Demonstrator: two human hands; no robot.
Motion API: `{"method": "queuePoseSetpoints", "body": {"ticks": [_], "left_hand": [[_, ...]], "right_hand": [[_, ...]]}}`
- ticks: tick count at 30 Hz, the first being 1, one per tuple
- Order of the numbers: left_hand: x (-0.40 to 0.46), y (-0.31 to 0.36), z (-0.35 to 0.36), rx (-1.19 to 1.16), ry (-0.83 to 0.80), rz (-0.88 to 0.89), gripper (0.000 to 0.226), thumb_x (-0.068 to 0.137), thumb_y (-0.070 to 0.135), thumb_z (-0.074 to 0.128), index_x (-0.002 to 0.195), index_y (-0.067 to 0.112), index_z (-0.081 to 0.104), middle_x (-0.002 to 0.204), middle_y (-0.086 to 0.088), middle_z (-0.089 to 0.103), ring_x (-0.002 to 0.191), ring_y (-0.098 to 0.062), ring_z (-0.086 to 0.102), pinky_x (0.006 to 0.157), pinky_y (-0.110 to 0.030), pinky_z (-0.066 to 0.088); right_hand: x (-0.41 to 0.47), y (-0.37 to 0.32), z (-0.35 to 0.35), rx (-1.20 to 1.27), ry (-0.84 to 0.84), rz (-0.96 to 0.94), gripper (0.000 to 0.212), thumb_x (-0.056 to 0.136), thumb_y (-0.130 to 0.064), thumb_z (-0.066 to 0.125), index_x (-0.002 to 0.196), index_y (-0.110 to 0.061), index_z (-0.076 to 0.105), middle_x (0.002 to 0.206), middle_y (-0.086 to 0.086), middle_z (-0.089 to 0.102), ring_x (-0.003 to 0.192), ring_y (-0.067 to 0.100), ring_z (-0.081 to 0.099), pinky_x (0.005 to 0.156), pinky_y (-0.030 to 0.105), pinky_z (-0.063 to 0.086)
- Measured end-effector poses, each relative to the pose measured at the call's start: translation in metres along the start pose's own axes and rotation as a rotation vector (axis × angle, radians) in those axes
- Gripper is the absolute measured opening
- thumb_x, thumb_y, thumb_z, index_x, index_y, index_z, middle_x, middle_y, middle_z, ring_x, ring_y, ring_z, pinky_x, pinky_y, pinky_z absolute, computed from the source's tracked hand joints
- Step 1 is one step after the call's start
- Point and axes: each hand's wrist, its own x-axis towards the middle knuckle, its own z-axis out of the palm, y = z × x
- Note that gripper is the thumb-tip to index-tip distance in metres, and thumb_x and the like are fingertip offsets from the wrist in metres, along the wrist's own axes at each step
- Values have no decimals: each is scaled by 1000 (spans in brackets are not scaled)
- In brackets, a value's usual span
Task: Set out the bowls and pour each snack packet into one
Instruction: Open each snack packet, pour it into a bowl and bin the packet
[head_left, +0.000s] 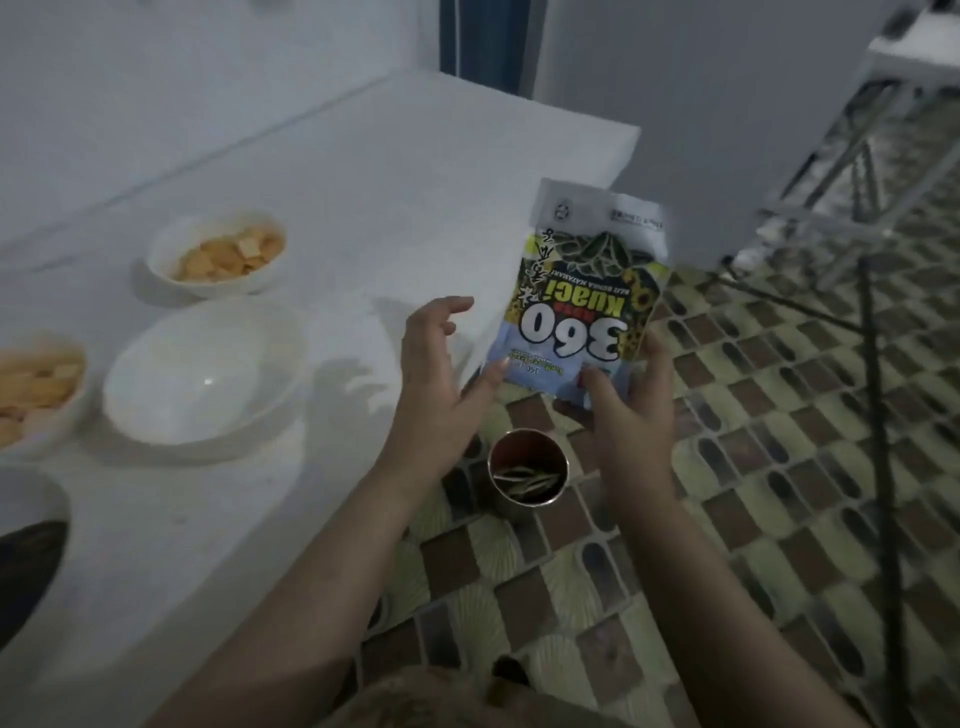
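My right hand (626, 395) grips the near end of a sunflower-seed packet (582, 296), printed "360 Kuaci" and held upside down past the counter's right edge. My left hand (441, 358) is beside it with fingers spread, its thumb touching the packet's near left corner. On the white counter (363, 208) an empty white bowl (202, 374) stands left of my hands. Behind it, a bowl of orange crackers (221, 254). Another cracker bowl (36, 389) sits at the left edge.
A small metal cup (527, 473) holding thin pieces stands on the patterned tiled floor (779, 467) below the packet. A metal rack (857, 182) rises at the right. Something dark (26, 577) lies on the counter at the lower left.
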Motion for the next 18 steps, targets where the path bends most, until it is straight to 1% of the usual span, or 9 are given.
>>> {"method": "queuePoseSetpoints", "body": {"ticks": [1,3,5,7,9,11,12,15,18], "left_hand": [[0,-6,20,-17,-38,-32,51,92,33,63,127,45,28,130,10,37,122,-12,43,99,-29,43],[-4,-20,59,-24,-88,-86,49,92,35,62,125,48,29,129,9,40,121,-15,47,97,-33,46],[-8,-37,95,-7,-130,-125,49,91,30,63,128,40,32,130,8,41,122,-4,43,99,-29,42],[-12,-59,127,21,-175,-173,49,91,25,64,129,33,34,130,8,40,122,-4,41,103,-28,39],[-13,-89,153,61,-212,-219,48,90,22,65,126,34,35,127,7,39,119,-8,42,102,-32,42],[-15,-126,175,87,-246,-285,47,91,19,64,123,35,35,126,6,38,117,-8,40,100,-37,45],[-17,-148,186,101,-263,-322,45,91,19,64,123,34,37,128,4,38,118,-9,39,100,-39,46],[-22,-223,218,199,-302,-359,45,90,18,65,128,22,42,129,3,40,122,-15,41,101,-44,44],[-32,-301,247,246,-318,-381,44,90,20,65,126,24,41,128,4,39,127,-22,43,103,-45,43]], "right_hand": [[10,12,-18,-13,28,15,46,92,0,55,132,-22,46,120,0,64,106,18,67,76,45,61],[26,41,-50,-67,62,58,47,91,-2,56,130,-27,47,116,-7,65,104,14,68,82,50,59],[42,75,-78,-124,87,164,49,90,-6,57,120,-44,49,109,-16,66,101,13,68,83,53,58],[56,111,-99,-170,107,270,50,86,-14,60,115,-53,48,116,-11,65,105,18,68,81,54,58],[70,151,-115,-172,130,390,54,85,-16,61,128,-44,47,124,-2,62,108,24,66,79,52,60],[83,197,-126,-135,135,509,54,90,-8,60,140,-25,44,125,7,61,106,28,66,77,49,61],[90,222,-131,-136,126,552,53,91,-4,58,140,-18,45,124,9,62,104,30,67,76,48,61],[110,299,-137,-137,112,665,48,91,2,55,137,-8,49,118,14,64,96,33,68,67,38,62],[127,377,-135,-102,141,795,46,90,9,54,135,-3,49,110,18,59,87,34,66,56,26,60]]}}
